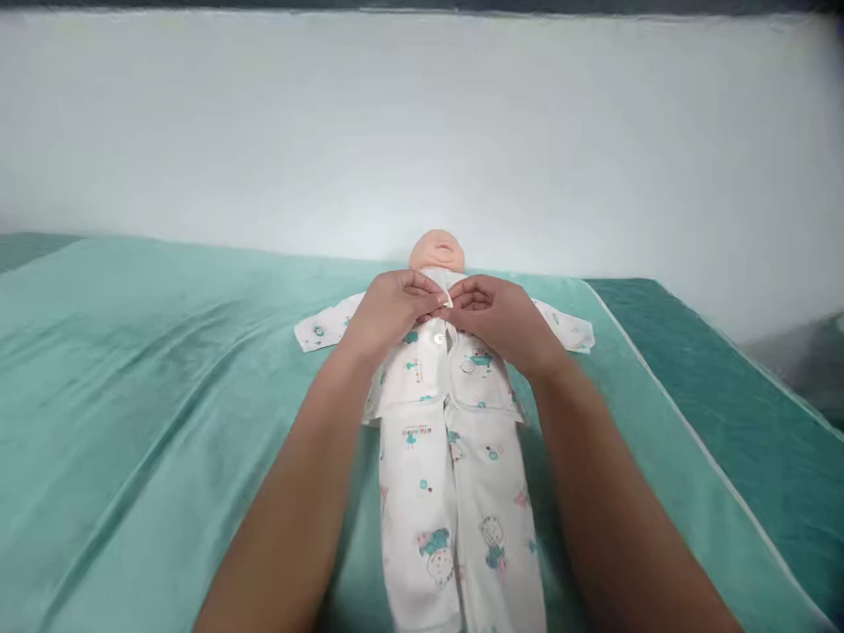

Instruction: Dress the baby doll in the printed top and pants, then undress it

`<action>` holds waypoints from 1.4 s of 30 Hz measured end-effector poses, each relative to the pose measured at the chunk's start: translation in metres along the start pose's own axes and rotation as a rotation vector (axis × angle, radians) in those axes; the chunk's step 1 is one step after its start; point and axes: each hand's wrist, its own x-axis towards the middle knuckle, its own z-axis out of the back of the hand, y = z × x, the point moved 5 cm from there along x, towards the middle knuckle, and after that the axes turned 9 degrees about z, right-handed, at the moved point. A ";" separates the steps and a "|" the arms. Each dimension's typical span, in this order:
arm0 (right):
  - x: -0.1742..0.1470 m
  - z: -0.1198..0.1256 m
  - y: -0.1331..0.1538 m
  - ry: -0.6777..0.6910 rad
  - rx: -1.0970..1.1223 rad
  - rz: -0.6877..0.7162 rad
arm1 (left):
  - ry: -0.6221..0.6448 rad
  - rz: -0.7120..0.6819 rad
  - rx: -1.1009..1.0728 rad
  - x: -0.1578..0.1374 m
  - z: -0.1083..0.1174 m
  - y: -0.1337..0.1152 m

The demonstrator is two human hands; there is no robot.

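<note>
Taking the doll's chest as the clock's centre, the doll [436, 250] lies on a light green sheet [164, 352] with its head at 12 o'clock, near the sheet's far edge, where the pale wall [422, 132] rises just behind it. The widest spread of sheet, ridged by a few long folds, runs from 7 to 10 o'clock and gives the most room to move. Opposite, the white hem [659, 387] slants from 3 to 4 o'clock, with a darker green cloth [712, 387] beyond it. The two forearms come in from 7 and 5 o'clock. At the centre, the left hand [405, 308] and the right hand [491, 312] meet, thumbs and forefingers pinching the front edges of the white printed jacket [412, 378] just below its collar. Counted out, there is one doll; one jacket, its two sleeves stretched toward 9 and 3 o'clock; one plainly visible button [440, 338], just below the fingertips; and one pair of printed trousers [418, 510], two legs pointing to 6 o'clock.
</note>
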 end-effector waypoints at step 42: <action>-0.030 0.004 0.014 0.415 0.030 -0.089 | 0.308 -0.017 0.382 -0.030 -0.001 -0.017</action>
